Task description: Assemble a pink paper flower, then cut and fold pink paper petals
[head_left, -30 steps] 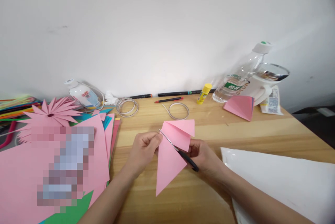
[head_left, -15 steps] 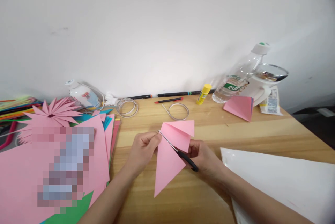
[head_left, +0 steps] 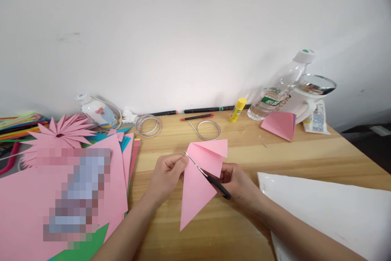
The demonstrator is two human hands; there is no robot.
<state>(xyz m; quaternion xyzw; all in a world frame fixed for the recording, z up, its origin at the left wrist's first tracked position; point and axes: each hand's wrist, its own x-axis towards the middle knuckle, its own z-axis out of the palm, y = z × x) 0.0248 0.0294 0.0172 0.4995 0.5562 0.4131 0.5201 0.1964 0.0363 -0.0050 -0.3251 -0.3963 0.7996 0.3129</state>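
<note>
Pinched between the thumb and fingers of my left hand (head_left: 169, 173) is the left edge of a folded piece of pink paper (head_left: 197, 200). My right hand (head_left: 236, 181) is closed on a pair of scissors (head_left: 220, 187) with black handles, its fingers partly hidden behind the paper. The blades slant up and left across the paper, and their tips reach close to my left thumb. Below the blades the paper hangs as a pointed triangle; above them lies a folded flap.
Pink and green sheets (head_left: 106, 171) and a spiky pink paper flower (head_left: 59, 132) lie at left. Coiled strips (head_left: 148, 126), a pen (head_left: 197, 117) and a glue stick (head_left: 238, 110) line the back. A bottle (head_left: 269, 98), mug (head_left: 308, 102) and white sheet (head_left: 330, 212) are at right.
Almost nothing differs. The scissor handles look slightly closer together, and the pink paper has shifted by a hair.
</note>
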